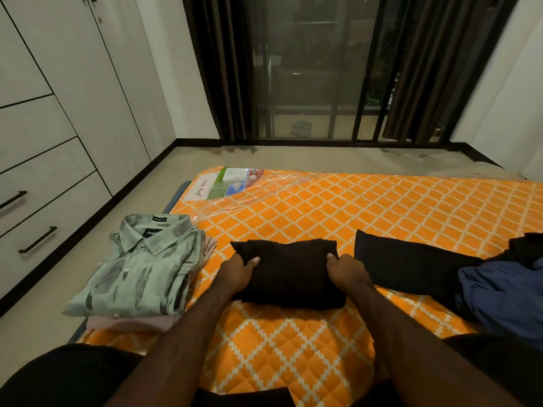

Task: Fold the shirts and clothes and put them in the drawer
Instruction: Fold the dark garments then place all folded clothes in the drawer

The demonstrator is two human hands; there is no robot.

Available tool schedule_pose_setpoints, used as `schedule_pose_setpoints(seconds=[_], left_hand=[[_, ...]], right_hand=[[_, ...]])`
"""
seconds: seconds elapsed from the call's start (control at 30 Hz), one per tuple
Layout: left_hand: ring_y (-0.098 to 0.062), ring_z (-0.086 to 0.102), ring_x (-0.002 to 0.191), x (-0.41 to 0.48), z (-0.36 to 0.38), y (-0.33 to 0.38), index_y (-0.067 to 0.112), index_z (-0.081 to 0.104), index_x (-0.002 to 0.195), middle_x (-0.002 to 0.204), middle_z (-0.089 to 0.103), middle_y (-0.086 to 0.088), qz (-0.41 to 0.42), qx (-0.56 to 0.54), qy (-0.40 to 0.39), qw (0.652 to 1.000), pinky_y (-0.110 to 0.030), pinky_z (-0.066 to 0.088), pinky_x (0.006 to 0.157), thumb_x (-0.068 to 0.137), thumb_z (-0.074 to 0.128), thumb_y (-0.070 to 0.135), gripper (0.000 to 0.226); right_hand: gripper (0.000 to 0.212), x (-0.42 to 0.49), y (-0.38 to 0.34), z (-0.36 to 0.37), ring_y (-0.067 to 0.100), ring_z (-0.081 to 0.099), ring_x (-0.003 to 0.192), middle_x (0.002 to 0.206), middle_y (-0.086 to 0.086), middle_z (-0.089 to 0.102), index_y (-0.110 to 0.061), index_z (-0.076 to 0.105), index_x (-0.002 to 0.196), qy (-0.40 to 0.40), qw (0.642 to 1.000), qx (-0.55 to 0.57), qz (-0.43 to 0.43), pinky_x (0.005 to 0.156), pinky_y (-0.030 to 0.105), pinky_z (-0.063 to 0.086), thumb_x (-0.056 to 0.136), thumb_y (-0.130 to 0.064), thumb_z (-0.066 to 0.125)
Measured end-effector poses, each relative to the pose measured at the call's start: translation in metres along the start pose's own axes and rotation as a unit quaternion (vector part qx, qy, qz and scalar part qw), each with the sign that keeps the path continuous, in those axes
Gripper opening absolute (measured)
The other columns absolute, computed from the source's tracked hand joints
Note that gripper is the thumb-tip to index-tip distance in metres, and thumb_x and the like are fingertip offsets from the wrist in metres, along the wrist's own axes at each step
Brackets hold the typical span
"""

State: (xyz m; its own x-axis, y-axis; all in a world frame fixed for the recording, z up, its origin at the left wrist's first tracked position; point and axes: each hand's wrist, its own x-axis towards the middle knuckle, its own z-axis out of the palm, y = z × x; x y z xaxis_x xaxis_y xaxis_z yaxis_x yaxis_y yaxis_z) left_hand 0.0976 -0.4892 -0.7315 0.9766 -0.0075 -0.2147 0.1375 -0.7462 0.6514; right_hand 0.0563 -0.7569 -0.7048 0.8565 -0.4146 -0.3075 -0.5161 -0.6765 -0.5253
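We grip the black bundle [289,274] between both hands: left hand [236,271] pinches its left end, right hand [343,273] its right end. Long axis runs hand to hand. Folded stack [138,277] lies beyond the left fingers, nearer that hand.

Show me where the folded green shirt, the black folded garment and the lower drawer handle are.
green shirt [138,274]: head view, on its buttoned front.
black folded garment [289,274]: head view, on its top face.
lower drawer handle [38,240]: head view, mid-bar.
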Motion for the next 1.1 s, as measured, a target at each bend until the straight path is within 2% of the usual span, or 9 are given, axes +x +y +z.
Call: schedule_pose_setpoints(seconds=[0.33,0.5,0.63,0.7,0.73,0.8,0.87,1.0,1.1], left_hand=[[-0.033,0.063,0.113,0.003,0.003,-0.014,0.017,0.059,0.129,0.122,0.068,-0.011,-0.048,0.074,0.015,0.996,-0.038,0.051,0.091,0.096,0.039,0.072,0.068],[-0.035,0.06,0.115,-0.003,-0.011,0.006,0.014,0.054,0.13,0.125,0.061,-0.014,-0.055,0.136,0.111,0.983,-0.042,0.052,0.091,0.091,0.05,0.072,0.07],[-0.034,0.051,0.117,-0.031,-0.028,0.042,0.015,0.051,0.129,0.131,0.047,-0.015,0.019,0.246,0.265,0.932,-0.047,0.05,0.089,0.088,0.065,0.059,0.062],[-0.031,0.052,0.113,-0.045,-0.033,0.058,0.017,0.053,0.125,0.125,0.05,-0.013,0.039,0.272,0.302,0.913,-0.046,0.049,0.084,0.088,0.067,0.055,0.055],[-0.031,0.054,0.11,-0.049,-0.034,0.063,0.016,0.055,0.122,0.12,0.054,-0.012,0.042,0.282,0.294,0.912,-0.044,0.049,0.083,0.09,0.065,0.054,0.051],[-0.031,0.061,0.106,-0.047,-0.038,0.061,0.013,0.06,0.114,0.114,0.064,-0.011,0.018,0.276,0.213,0.937,-0.041,0.05,0.084,0.094,0.057,0.056,0.047],[-0.031,0.065,0.104,-0.045,-0.042,0.057,0.009,0.064,0.113,0.114,0.068,-0.012,-0.036,0.273,0.076,0.958,-0.038,0.052,0.085,0.095,0.05,0.064,0.058],[-0.026,0.069,0.075,-0.068,-0.041,0.061,0.001,0.054,0.136,0.1,0.072,-0.016,-0.215,0.075,-0.216,0.95,-0.032,0.053,0.063,0.095,0.036,0.076,0.087],[-0.032,0.073,0.089,-0.071,-0.038,0.053,-0.004,0.051,0.138,0.109,0.071,-0.023,-0.266,-0.005,-0.287,0.92,-0.032,0.056,0.063,0.085,0.038,0.086,0.105]], right_hand=[[0.094,0.01,-0.003,-0.001,0.039,0.053,0.128,0.149,0.018,0.045,-0.009,0.032,0.154,-0.083,0.973,0.212,0.046,0.099,0.048,0.05,0.089,-0.074,0.054],[0.085,0.005,-0.002,-0.009,0.037,0.058,0.112,0.14,0.017,0.05,-0.016,0.028,0.154,-0.09,0.988,0.114,0.053,0.09,0.051,0.058,0.087,-0.063,0.051],[0.073,-0.009,-0.016,-0.02,0.039,0.074,0.087,0.116,0.026,0.065,0.0,0.044,0.141,-0.15,0.985,0.02,0.086,0.061,0.037,0.061,0.095,-0.056,0.05],[0.075,-0.023,-0.026,-0.034,0.041,0.075,0.086,0.106,0.031,0.068,0.003,0.051,0.134,-0.217,0.968,-0.001,0.123,0.065,0.04,0.063,0.095,-0.061,0.054],[0.079,-0.029,-0.03,-0.043,0.043,0.073,0.097,0.117,0.033,0.065,0.004,0.047,0.141,-0.238,0.963,-0.02,0.128,0.076,0.043,0.063,0.096,-0.06,0.056],[0.072,-0.033,-0.039,-0.059,0.042,0.057,0.127,0.147,0.03,0.048,0.003,0.034,0.153,-0.236,0.964,-0.094,0.076,0.1,0.044,0.051,0.103,-0.046,0.053],[0.074,-0.029,-0.048,-0.072,0.037,0.046,0.139,0.16,0.021,0.035,-0.01,0.018,0.162,-0.17,0.972,-0.154,-0.044,0.104,0.04,0.045,0.103,-0.039,0.053],[0.051,-0.019,-0.057,-0.057,0.027,0.052,0.13,0.151,0.009,0.047,-0.038,0.036,0.152,-0.085,0.95,-0.104,-0.282,0.101,0.043,0.047,0.102,-0.04,0.047],[0.054,-0.024,-0.055,-0.028,0.029,0.051,0.131,0.144,0.008,0.051,-0.045,0.03,0.153,-0.102,0.928,-0.169,-0.316,0.104,0.049,0.046,0.102,-0.058,0.04]])
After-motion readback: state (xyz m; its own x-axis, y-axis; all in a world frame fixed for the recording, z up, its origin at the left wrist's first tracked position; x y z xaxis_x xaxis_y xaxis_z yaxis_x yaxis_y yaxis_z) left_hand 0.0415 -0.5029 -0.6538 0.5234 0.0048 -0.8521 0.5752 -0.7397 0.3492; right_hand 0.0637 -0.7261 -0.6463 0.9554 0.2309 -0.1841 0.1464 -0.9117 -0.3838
